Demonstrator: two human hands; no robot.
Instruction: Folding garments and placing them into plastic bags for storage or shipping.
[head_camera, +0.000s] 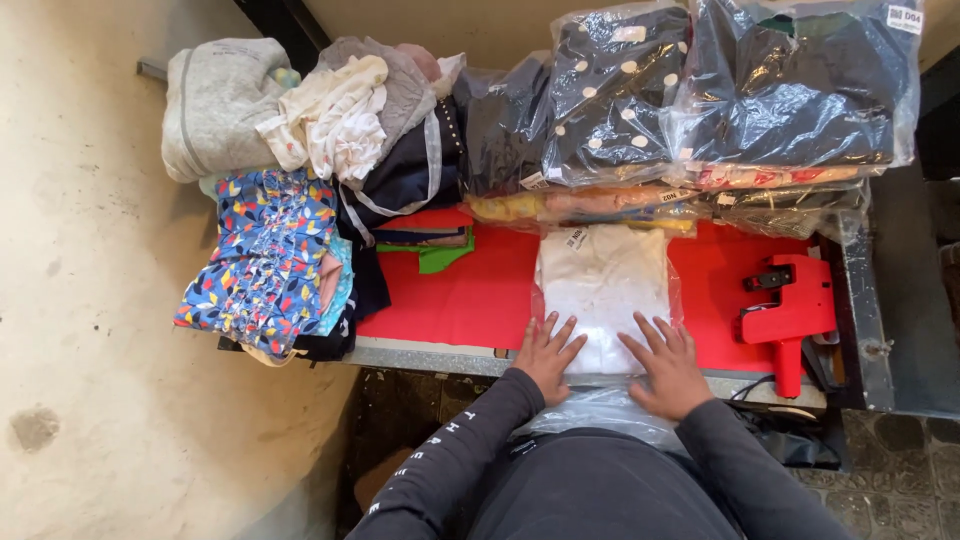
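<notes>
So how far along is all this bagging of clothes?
Already done, it seems: a stack of bagged garments sits at the back of the table. In hand: both hands, left hand and right hand, lie flat on a white garment in a clear bag on the red mat. Probably left: the loose, unbagged clothes heaped at the left end.

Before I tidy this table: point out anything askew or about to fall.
The blue patterned garment droops over the table's left edge, half off. The loose pile behind it is crumpled, not bagged. Both hands, left and right, lie flat on the white bagged garment, which sits straight.
</notes>
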